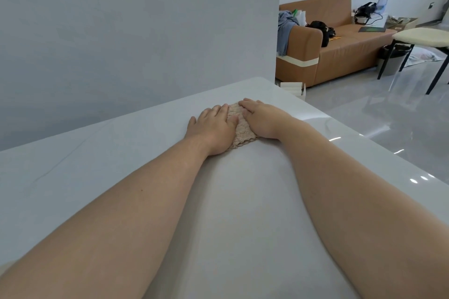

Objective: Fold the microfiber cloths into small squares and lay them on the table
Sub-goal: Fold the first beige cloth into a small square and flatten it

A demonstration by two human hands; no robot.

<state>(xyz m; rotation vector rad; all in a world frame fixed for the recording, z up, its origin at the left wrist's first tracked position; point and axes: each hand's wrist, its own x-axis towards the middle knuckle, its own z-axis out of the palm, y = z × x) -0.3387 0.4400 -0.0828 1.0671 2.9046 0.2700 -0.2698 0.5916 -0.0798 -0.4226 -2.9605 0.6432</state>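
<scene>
Cloth (241, 130) sits centre frame on the glossy white counter (116, 167): small folded beige piece with a nubby texture and a wavy near edge. The exposed strip runs near-to-far, but the sides are covered, so I can't tell the true long axis. Left hand (213, 128) and right hand (262, 121) press flat on it, fingers straight and together, left thumb splayed.

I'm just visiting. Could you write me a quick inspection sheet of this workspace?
Surface: white glossy table.
Job's things: one beige cloth, folded small, flat on the table.
Clutter: white cardboard box beyond the table's far corner.
Grips: left hand and right hand, fingers straight, pressing the cloth.
Cables: nothing seen.
Surroundings: grey wall, tan sofa with clothes and bags, chair, shiny floor.
</scene>
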